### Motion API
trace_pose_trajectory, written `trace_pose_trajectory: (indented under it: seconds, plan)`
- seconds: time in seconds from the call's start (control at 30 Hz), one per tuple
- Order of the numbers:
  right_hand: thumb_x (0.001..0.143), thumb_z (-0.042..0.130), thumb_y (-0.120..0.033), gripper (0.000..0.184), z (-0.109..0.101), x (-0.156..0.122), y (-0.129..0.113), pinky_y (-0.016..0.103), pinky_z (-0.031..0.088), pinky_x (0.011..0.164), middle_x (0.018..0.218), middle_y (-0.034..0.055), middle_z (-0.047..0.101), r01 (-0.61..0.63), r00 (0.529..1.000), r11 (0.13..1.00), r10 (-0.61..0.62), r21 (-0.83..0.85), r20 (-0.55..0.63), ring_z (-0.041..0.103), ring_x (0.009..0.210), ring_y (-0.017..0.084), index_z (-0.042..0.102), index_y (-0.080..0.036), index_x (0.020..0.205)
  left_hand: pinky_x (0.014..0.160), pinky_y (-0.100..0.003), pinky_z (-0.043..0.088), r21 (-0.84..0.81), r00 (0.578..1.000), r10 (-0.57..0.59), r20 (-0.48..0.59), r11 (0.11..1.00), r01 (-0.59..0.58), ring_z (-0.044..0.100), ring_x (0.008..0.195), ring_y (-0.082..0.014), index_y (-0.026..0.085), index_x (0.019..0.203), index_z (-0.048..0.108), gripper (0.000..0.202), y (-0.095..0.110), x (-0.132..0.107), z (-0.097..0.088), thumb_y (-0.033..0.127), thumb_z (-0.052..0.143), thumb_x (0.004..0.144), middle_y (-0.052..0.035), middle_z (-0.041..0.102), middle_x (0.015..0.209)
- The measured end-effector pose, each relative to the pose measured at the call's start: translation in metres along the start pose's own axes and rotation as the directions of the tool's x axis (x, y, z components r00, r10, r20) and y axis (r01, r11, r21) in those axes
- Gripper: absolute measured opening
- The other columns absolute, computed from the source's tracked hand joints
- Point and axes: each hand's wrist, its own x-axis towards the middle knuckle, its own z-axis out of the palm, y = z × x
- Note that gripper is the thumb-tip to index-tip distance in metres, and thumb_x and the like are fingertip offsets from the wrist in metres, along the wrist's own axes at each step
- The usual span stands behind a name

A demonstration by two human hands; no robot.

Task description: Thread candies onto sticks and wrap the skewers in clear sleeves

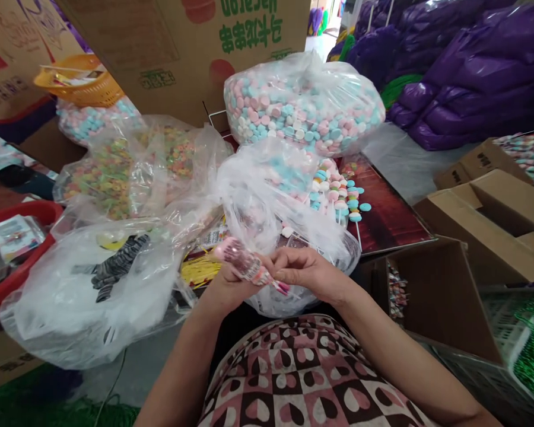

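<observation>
A candy skewer in a clear printed wrapper (242, 261), pink at its tip, lies across my left hand (231, 287), whose fingers are closed around it. My right hand (307, 270) pinches at the lower, gathered end of the wrapper, by a bright pink bit. What exactly is between those fingertips is too small to make out. Just beyond my hands is an open clear bag of marshmallows (267, 196). Pink, white and blue candy skewers (338, 193) lie at its right. Yellow twist ties (200, 270) lie to the left of my hands.
A full bag of marshmallows (302, 110) stands behind, with bags of gummy rings (129, 172) at left. A striped glove (122, 264) lies on clear plastic. Left is a red basin (48, 222); right are open cardboard boxes (445, 296) below the dark red tabletop (391, 213).
</observation>
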Motion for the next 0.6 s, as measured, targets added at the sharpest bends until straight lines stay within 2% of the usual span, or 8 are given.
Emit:
trace_pose_trajectory:
  seconds: [0.1, 0.17, 0.27, 0.37, 0.43, 0.47, 0.53, 0.6]
  plan:
    - [0.076, 0.081, -0.043, 0.032, -0.011, -0.022, 0.015, 0.024, 0.04, 0.063, 0.066, -0.0014, 0.06, -0.173, 0.985, 0.985, 0.173, -0.011, -0.002, 0.05, 0.062, 0.009, 0.067, -0.015, 0.07, 0.061, -0.025, 0.045, 0.233, 0.966, -0.035, 0.255, 0.972, -0.027, 0.055, 0.065, -0.0147, 0.014, 0.065, 0.068, 0.029, 0.002, 0.003, 0.013, 0.039, 0.07, 0.079, -0.0028, 0.062, 0.067]
    - [0.073, 0.082, -0.046, 0.035, -0.017, -0.036, 0.027, 0.024, 0.039, 0.061, 0.067, -0.0009, 0.061, -0.194, 0.978, 0.981, 0.193, -0.004, -0.073, 0.049, 0.061, 0.01, 0.068, -0.015, 0.07, 0.059, -0.023, 0.042, 0.387, 0.944, -0.061, 0.323, 0.919, -0.073, 0.052, 0.063, -0.0127, 0.014, 0.067, 0.067, 0.028, 0.002, 0.004, 0.025, 0.034, 0.06, 0.085, -0.0007, 0.059, 0.065]
    - [0.071, 0.083, -0.046, 0.032, -0.022, -0.056, 0.039, 0.026, 0.044, 0.065, 0.072, 0.0005, 0.065, -0.115, 0.958, 0.993, 0.103, -0.03, -0.266, 0.054, 0.065, 0.012, 0.069, -0.017, 0.071, 0.063, -0.023, 0.042, 0.518, 0.947, 0.002, 0.321, 0.836, -0.178, 0.054, 0.065, -0.0122, 0.015, 0.081, 0.07, 0.026, 0.0, 0.005, 0.046, 0.025, 0.048, 0.091, -0.0007, 0.063, 0.072]
    - [0.069, 0.084, -0.039, 0.023, -0.028, -0.079, 0.033, 0.029, 0.047, 0.065, 0.073, 0.0011, 0.068, 0.009, 0.853, 0.997, -0.048, -0.078, -0.519, 0.059, 0.065, 0.014, 0.07, -0.021, 0.069, 0.07, -0.023, 0.046, 0.538, 0.945, 0.047, 0.324, 0.812, -0.225, 0.057, 0.069, -0.0125, 0.017, 0.123, 0.065, 0.037, -0.002, 0.006, 0.063, 0.022, 0.044, 0.093, -0.0018, 0.069, 0.083]
    - [0.065, 0.085, -0.036, 0.02, -0.039, -0.099, 0.021, 0.032, 0.048, 0.061, 0.071, 0.0027, 0.069, 0.074, 0.694, 0.994, -0.109, -0.08, -0.712, 0.061, 0.061, 0.017, 0.069, -0.024, 0.066, 0.069, -0.022, 0.047, 0.537, 0.944, 0.025, 0.33, 0.817, -0.21, 0.057, 0.066, -0.0119, 0.017, 0.143, 0.051, 0.052, -0.004, 0.008, 0.068, 0.02, 0.043, 0.092, -0.0013, 0.071, 0.083]
    - [0.062, 0.086, -0.035, 0.021, -0.048, -0.111, 0.014, 0.035, 0.05, 0.061, 0.071, 0.004, 0.069, 0.102, 0.573, 0.991, -0.131, -0.088, -0.809, 0.063, 0.062, 0.018, 0.068, -0.025, 0.064, 0.07, -0.022, 0.048, 0.538, 0.945, 0.015, 0.326, 0.819, -0.199, 0.057, 0.065, -0.0118, 0.016, 0.146, 0.048, 0.055, -0.006, 0.008, 0.068, 0.019, 0.043, 0.092, -0.0019, 0.072, 0.085]
    - [0.056, 0.087, -0.033, 0.023, -0.072, -0.137, 0.008, 0.04, 0.049, 0.058, 0.072, 0.0066, 0.068, 0.124, 0.278, 0.978, -0.195, -0.166, -0.941, 0.062, 0.06, 0.019, 0.065, -0.027, 0.059, 0.075, -0.023, 0.05, 0.539, 0.954, 0.013, 0.298, 0.823, -0.179, 0.061, 0.071, -0.0128, 0.016, 0.14, 0.056, 0.051, -0.009, 0.01, 0.067, 0.018, 0.043, 0.091, -0.0052, 0.076, 0.096]
    - [0.054, 0.085, -0.038, 0.023, -0.104, -0.165, 0.013, 0.046, 0.047, 0.056, 0.073, 0.0104, 0.067, -0.014, 0.059, 0.958, -0.285, -0.286, -0.957, 0.057, 0.052, 0.017, 0.063, -0.028, 0.054, 0.079, -0.024, 0.05, 0.535, 0.964, 0.015, 0.266, 0.829, -0.161, 0.064, 0.077, -0.0137, 0.016, 0.131, 0.065, 0.045, -0.012, 0.01, 0.064, 0.019, 0.043, 0.091, -0.0071, 0.076, 0.104]
